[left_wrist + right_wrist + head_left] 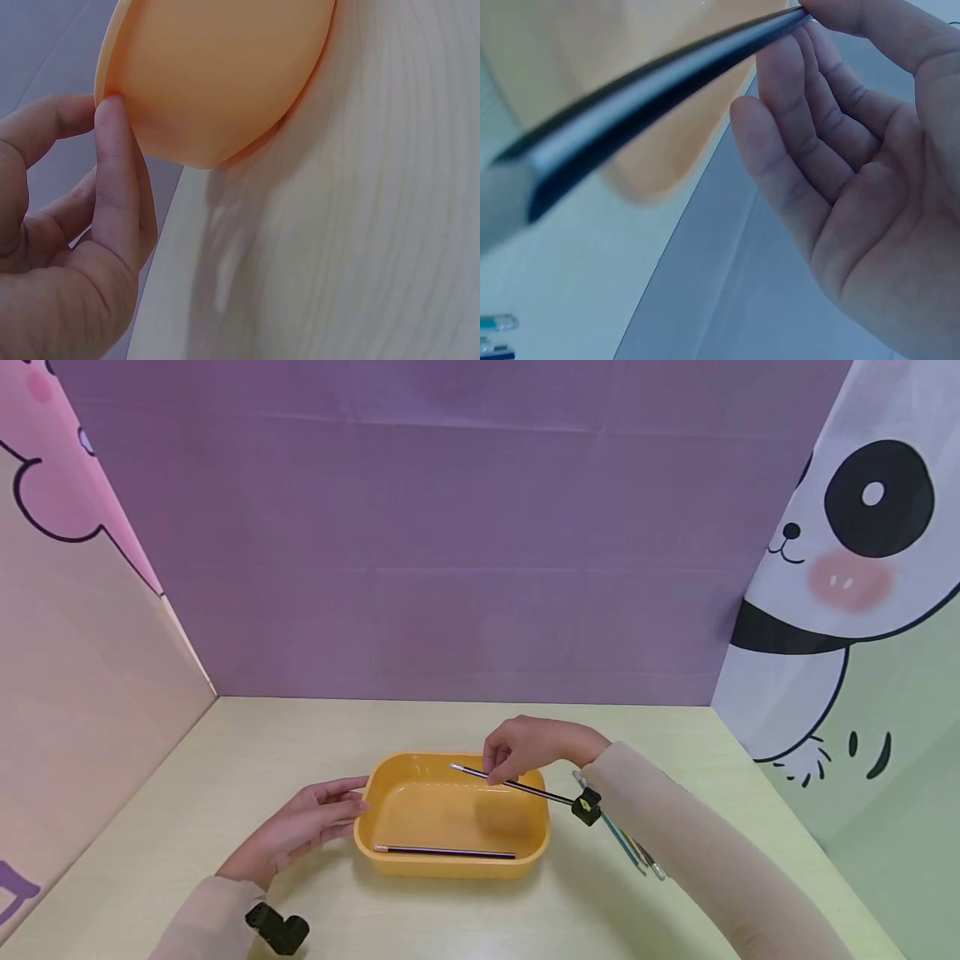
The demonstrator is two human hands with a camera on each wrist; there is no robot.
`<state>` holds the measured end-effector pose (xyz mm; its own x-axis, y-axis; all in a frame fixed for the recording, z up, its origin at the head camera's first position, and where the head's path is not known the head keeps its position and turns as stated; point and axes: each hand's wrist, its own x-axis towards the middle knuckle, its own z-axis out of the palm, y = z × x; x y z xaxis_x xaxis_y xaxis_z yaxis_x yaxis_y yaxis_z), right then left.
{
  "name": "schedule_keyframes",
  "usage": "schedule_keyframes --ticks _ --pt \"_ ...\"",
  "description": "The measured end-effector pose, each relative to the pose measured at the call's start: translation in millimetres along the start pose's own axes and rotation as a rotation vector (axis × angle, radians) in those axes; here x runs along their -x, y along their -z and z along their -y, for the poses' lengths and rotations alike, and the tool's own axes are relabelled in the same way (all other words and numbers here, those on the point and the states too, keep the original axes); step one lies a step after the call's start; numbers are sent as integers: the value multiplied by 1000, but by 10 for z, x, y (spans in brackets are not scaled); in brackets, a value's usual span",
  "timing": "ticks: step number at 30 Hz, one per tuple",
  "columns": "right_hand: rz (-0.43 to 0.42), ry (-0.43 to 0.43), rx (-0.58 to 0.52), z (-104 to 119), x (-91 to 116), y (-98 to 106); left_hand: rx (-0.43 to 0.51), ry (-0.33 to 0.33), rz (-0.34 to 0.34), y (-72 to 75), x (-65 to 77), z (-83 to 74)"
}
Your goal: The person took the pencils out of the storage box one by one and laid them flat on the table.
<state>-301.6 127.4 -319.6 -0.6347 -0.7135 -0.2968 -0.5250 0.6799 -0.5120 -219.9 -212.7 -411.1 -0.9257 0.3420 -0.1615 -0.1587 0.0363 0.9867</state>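
A yellow-orange plastic tray [420, 810] with rounded corners stands on the table. Its left rim is pinched between thumb and finger of my left hand [311, 818], as the left wrist view shows on the tray's edge [202, 82]. Over the tray's back right part, my right hand [525, 747] pinches a dark striped pencil [542, 792] near its eraser end. That pencil [667, 86] slants across the right wrist view, its other end blurred and close to the camera. Another dark pencil [450, 852] lies inside the tray along its front wall.
Several pencils [624, 840] lie on the table right of the tray, partly hidden by the right sleeve. A purple panel [465, 552] rises behind the pale wooden table [300, 735]. Printed side panels stand left and right, a panda [877, 593] on the right one.
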Motion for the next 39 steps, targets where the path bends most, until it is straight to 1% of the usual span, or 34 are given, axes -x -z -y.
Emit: schedule_keyframes --ticks 4,11,19,23,30,39 --pt "-16 -14 -17 -90 97 12 -2 7 -8 -5 -2 -3" --pt "-51 -48 -31 -242 267 14 3 -1 0 -1 -4 -1" --pt "-143 -57 -63 -456 456 0 3 -3 3 -6 -9 -3" --pt "-150 -69 -92 -560 538 -17 -5 -9 8 -3 -6 -1" --pt "-183 -120 -150 -727 672 -69 -16 4 3 -3 -12 9" --pt "-196 -158 -190 -914 800 -220 -14 5 3 3 -18 18"
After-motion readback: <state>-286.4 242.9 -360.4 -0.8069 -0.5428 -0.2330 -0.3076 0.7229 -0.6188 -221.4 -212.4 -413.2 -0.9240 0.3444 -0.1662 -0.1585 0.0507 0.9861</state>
